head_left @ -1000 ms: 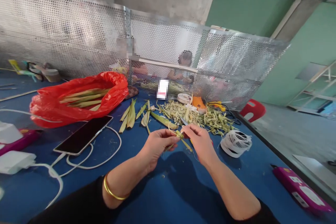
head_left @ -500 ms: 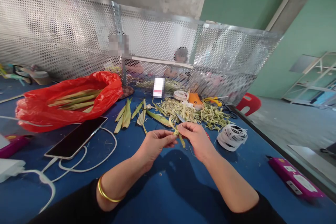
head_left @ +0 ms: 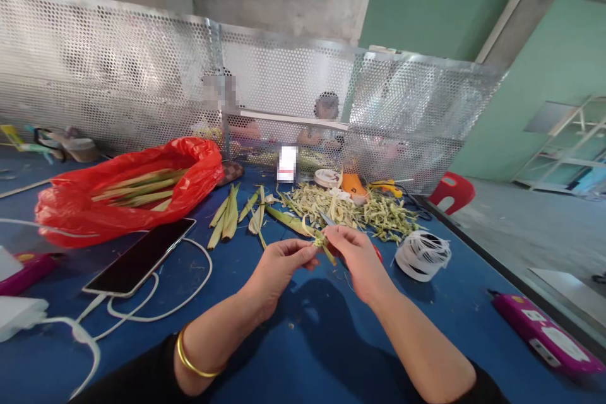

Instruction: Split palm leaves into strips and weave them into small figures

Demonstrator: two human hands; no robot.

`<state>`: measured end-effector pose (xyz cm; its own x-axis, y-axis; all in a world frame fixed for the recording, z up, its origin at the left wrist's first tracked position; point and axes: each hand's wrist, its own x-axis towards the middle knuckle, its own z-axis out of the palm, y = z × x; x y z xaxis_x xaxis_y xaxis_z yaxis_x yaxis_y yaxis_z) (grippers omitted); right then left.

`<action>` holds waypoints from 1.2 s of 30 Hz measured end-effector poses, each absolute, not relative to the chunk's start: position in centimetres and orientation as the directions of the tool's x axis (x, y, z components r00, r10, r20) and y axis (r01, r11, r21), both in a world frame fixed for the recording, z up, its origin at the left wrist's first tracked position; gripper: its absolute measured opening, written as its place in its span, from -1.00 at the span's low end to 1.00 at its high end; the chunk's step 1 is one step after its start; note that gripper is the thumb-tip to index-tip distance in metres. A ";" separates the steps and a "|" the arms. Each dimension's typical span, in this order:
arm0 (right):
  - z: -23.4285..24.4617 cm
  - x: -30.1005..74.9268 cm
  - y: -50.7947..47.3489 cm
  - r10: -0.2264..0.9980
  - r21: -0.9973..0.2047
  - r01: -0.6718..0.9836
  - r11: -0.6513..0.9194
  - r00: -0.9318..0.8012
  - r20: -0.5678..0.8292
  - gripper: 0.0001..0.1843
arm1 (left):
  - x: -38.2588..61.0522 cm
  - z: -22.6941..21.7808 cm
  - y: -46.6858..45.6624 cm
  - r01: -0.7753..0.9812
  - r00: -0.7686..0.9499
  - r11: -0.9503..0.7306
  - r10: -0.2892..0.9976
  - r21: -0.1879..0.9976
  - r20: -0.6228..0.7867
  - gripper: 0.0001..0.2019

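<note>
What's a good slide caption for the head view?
Left hand and right hand pinch a yellow-green strip above a blue table.

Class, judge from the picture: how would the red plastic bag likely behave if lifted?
The bag would probably sag: its thin walls are creased. It's likely light, with only leaf strips showing inside; those might spill from its wide mouth.

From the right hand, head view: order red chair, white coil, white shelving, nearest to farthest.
From the right hand:
1. White coil: beside it, to the right.
2. Red chair: farther right, behind the coil.
3. White shelving: far right, in the background.
</note>
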<state>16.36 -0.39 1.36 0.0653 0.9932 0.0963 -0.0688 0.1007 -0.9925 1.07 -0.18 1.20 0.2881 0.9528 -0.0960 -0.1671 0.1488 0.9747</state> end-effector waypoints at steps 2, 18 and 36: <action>1.2 16.4 -0.3 0.992 -0.990 -0.102 0.095 0.093 0.086 -0.61 | 1.0 1.2 -0.2 -0.225 0.279 0.185 0.953 0.957 -0.118 -0.74; 1.6 16.2 -0.8 0.994 -0.974 0.202 0.105 -0.009 0.105 -0.80 | 1.2 1.4 -0.2 -0.331 0.158 0.111 0.986 0.937 -0.062 -0.81; 1.6 16.0 -1.0 0.999 -0.975 0.220 0.031 -0.037 0.023 -0.76 | 1.2 0.2 0.2 -0.449 0.119 0.288 0.957 0.846 -0.263 -0.82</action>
